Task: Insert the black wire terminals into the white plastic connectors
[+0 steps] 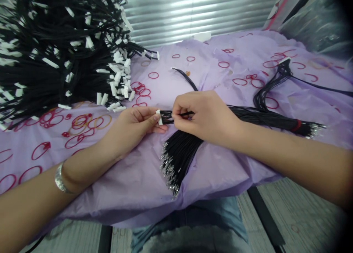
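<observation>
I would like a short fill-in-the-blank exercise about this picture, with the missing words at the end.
1. The left hand holds a connector that is ____ in colour.
2. The right hand pinches a wire that is ____ in colour.
3. The bracelet is worn on the ____ side.
4. The band around the bundle is ____ in colour.

Missing words: white; black; left; red.

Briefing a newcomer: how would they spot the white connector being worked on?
Over the purple covering, below and right of the big black-wire heap, find the left grip. It pinches the white connector, set apart as the only one held.
</observation>
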The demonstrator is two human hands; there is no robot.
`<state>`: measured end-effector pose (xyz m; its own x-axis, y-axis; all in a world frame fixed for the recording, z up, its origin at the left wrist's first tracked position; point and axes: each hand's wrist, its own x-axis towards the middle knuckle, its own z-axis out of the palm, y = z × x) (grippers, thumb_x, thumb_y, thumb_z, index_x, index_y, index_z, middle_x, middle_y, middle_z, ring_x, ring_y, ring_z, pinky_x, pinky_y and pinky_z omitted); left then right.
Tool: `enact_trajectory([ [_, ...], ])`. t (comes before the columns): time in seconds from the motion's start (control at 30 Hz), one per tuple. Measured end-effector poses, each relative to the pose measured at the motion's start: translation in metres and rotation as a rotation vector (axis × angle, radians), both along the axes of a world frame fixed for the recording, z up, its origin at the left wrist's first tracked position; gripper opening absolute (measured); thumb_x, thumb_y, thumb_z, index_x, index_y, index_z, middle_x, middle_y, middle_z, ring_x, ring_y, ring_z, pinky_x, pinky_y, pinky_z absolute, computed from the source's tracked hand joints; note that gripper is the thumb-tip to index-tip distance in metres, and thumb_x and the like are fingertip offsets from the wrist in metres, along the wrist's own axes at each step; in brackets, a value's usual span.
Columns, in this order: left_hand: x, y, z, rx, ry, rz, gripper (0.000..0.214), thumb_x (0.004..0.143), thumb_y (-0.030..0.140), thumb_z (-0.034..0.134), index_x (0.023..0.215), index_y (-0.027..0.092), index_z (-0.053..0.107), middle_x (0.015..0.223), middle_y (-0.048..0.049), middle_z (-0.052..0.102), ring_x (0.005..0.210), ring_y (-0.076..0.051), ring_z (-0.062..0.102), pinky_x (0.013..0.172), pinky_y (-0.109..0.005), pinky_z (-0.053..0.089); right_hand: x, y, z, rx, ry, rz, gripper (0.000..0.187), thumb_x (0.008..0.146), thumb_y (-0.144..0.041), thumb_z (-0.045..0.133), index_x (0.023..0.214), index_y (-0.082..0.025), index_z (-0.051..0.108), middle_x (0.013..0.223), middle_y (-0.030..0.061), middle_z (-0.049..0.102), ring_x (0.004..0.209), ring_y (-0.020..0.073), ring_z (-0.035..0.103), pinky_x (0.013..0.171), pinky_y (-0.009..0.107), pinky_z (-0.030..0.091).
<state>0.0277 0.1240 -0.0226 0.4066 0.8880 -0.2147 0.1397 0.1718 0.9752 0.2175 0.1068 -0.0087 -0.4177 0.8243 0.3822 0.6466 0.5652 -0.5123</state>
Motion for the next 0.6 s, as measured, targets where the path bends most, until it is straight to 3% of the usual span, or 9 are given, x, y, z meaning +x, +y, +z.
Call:
enact_trajectory([
  [0.2,-0.0006,0.0002,-0.0015,0.01,-0.03,-0.006,0.01,0.078,0.025,0.067,0.081,0.016,0.071,0.074,0.0005,0.072,0.067,-0.007,0.067,0.07,-0.012,0.057,-0.004,0.0,-0.0014,-0.082,0.046,-0.091,0.01,0.074,-0.015,0.053,0.067,-0.013,0.061,0.062,-0.0015,0.057,0.058,0.0066,0.047,0.057,0.023,0.03],
  [0.37,-0.001,0.0008,-0.0025,-0.007,-0.053,-0.019,0.015,0.078,0.026,0.067,0.09,0.017,0.072,0.08,-0.0009,0.073,0.068,-0.006,0.067,0.071,-0.013,0.058,-0.0041,0.0004,-0.0039,-0.042,0.042,-0.098,0.012,0.075,-0.018,0.055,0.07,-0.013,0.065,0.065,-0.0006,0.061,0.06,0.0076,0.049,0.059,0.023,0.031],
  [0.6,-0.0003,0.0005,-0.0015,-0.002,-0.042,-0.018,0.013,0.079,0.026,0.066,0.087,0.017,0.071,0.078,0.0,0.072,0.068,-0.006,0.067,0.07,-0.012,0.057,-0.0038,0.0011,-0.0027,-0.093,0.053,-0.085,0.015,0.077,-0.018,0.053,0.067,-0.013,0.063,0.062,-0.0018,0.058,0.057,0.0066,0.047,0.057,0.023,0.029],
])
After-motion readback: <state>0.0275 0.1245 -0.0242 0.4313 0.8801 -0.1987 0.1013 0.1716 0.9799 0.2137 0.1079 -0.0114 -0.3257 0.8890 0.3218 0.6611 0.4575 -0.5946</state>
